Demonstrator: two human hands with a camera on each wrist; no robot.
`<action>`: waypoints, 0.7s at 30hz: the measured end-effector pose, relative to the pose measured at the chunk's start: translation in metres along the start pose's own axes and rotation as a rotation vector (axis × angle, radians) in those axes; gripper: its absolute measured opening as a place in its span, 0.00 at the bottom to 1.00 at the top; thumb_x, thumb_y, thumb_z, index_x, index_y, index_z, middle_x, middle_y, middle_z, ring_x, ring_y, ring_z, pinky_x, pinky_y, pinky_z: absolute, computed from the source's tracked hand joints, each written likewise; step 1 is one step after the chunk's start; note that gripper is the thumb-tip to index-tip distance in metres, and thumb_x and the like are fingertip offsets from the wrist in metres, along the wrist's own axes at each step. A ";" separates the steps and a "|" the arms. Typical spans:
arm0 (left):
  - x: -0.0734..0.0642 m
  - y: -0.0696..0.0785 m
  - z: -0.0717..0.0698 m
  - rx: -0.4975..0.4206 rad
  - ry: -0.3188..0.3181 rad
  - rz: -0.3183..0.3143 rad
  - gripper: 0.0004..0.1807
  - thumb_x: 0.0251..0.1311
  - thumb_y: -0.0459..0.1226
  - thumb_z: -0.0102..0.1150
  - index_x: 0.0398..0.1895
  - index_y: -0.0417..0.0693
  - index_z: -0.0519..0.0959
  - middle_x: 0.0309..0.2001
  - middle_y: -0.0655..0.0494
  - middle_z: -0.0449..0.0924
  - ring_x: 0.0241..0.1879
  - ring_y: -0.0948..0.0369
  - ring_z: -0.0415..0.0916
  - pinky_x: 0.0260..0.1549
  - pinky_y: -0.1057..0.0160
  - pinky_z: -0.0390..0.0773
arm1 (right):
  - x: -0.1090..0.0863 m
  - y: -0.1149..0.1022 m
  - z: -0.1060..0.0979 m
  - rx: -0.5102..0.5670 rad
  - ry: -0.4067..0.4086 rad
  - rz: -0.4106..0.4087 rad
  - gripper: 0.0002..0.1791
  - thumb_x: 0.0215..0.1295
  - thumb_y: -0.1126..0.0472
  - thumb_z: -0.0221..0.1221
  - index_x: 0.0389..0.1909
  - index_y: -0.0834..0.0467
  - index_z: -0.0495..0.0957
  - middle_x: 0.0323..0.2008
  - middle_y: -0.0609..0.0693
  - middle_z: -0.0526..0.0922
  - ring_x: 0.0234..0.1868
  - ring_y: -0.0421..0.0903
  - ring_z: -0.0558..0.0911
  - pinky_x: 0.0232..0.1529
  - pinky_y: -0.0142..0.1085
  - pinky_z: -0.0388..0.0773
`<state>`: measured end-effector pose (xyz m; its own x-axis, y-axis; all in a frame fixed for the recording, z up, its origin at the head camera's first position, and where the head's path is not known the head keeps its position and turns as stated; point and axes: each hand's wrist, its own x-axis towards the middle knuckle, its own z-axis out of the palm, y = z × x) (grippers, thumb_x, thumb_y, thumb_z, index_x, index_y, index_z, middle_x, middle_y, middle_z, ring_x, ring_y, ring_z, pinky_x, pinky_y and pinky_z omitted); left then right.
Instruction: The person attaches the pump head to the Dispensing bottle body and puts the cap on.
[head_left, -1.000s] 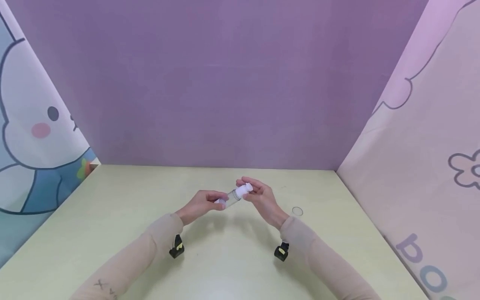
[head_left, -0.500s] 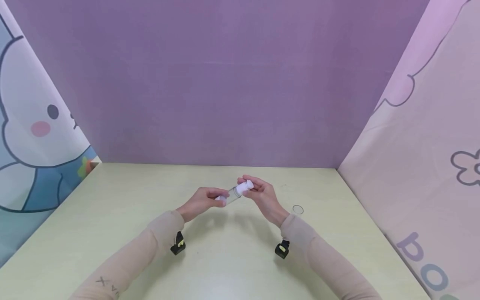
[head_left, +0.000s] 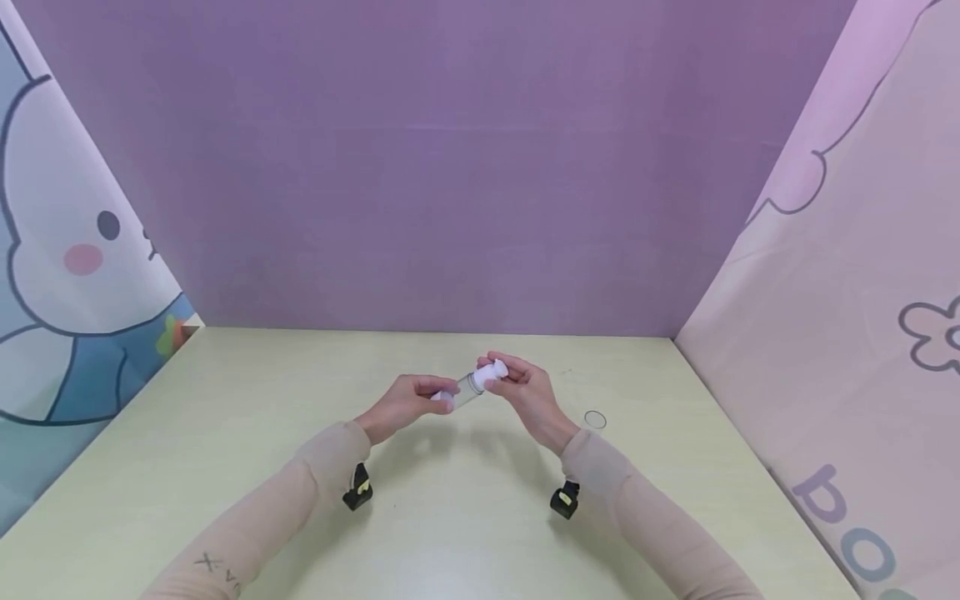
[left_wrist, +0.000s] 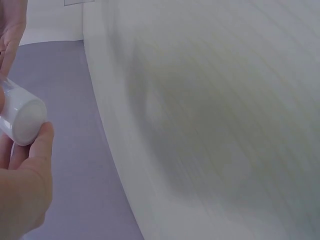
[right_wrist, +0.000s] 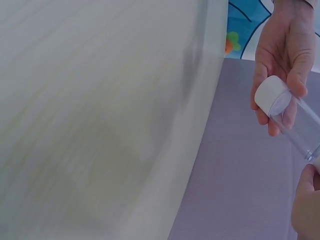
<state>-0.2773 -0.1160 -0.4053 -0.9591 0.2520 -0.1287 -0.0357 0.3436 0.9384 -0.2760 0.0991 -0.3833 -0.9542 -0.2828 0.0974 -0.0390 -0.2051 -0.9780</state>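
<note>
Hardly anything has shifted since the earlier frames: our left hand (head_left: 403, 403) pinches the bottle (head_left: 467, 392) at its white base (right_wrist: 270, 94), our right hand (head_left: 531, 398) at its white top (head_left: 486, 375). Held above the table (head_left: 465, 533), between the hands, it slants away to the right, long axis running from grip to grip (both hands equally near). We see a slim, smooth, transparent cylinder.

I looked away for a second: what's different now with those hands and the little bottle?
Nothing clearly: the slight shift of the whole head view looks like the camera moving. Nothing was taken hold of or let go. The left hand still grips the bottle at its lower end, the right hand still holds its white top, and the ring still lies on the table.
</note>
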 end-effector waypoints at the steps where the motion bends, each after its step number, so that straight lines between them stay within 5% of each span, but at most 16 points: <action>1: 0.000 0.000 0.000 -0.001 0.001 -0.001 0.19 0.52 0.41 0.65 0.49 0.56 0.80 0.52 0.56 0.77 0.48 0.56 0.72 0.52 0.49 0.68 | 0.000 0.000 0.000 -0.001 0.005 0.001 0.25 0.56 0.75 0.57 0.57 0.67 0.68 0.52 0.56 0.78 0.52 0.41 0.78 0.54 0.33 0.72; 21: 0.000 -0.001 0.001 -0.013 -0.002 0.010 0.20 0.51 0.41 0.65 0.50 0.54 0.79 0.53 0.56 0.77 0.49 0.56 0.72 0.53 0.51 0.68 | 0.003 0.003 0.002 -0.047 0.076 0.033 0.24 0.54 0.71 0.61 0.54 0.64 0.73 0.52 0.57 0.79 0.48 0.40 0.79 0.53 0.33 0.73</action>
<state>-0.2771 -0.1157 -0.4065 -0.9589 0.2569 -0.1202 -0.0299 0.3297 0.9436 -0.2782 0.0963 -0.3853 -0.9750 -0.2162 0.0524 -0.0194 -0.1520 -0.9882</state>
